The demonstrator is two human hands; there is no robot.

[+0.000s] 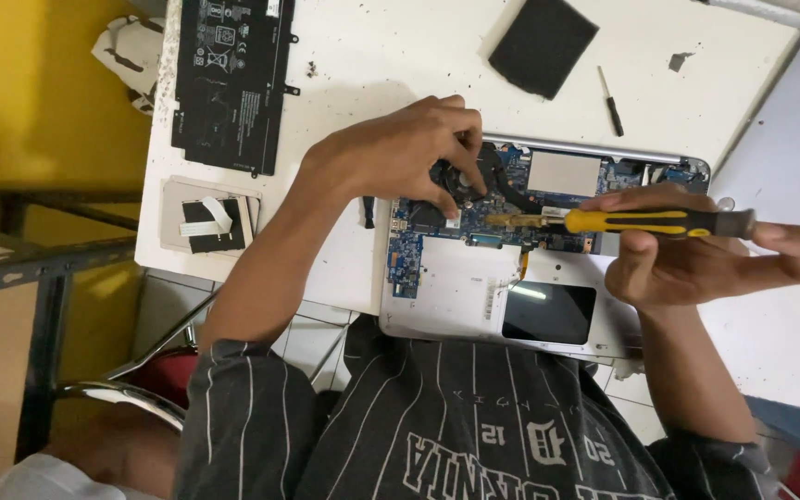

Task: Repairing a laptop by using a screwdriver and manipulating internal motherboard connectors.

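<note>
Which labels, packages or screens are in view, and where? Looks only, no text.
Battery pack: top left of the white table, flat black rectangle, its face covered with a white-printed label.
Small flat part: below the battery, grey rectangle with black patch and white strip.
Open laptop: centre, under both hands; no lit screen showing, only a dark rectangular cutout.
No packages seen.

The left hand (pixel 400 153) covers the cooling fan (pixel 460 181) at the top left of the opened laptop (pixel 446 296), so only a dark sliver shows. The screwdriver (pixel 645 222) tip against the board is too small to make out. Right of the laptop, a grey panel (pixel 789 157) runs off the edge.
</note>
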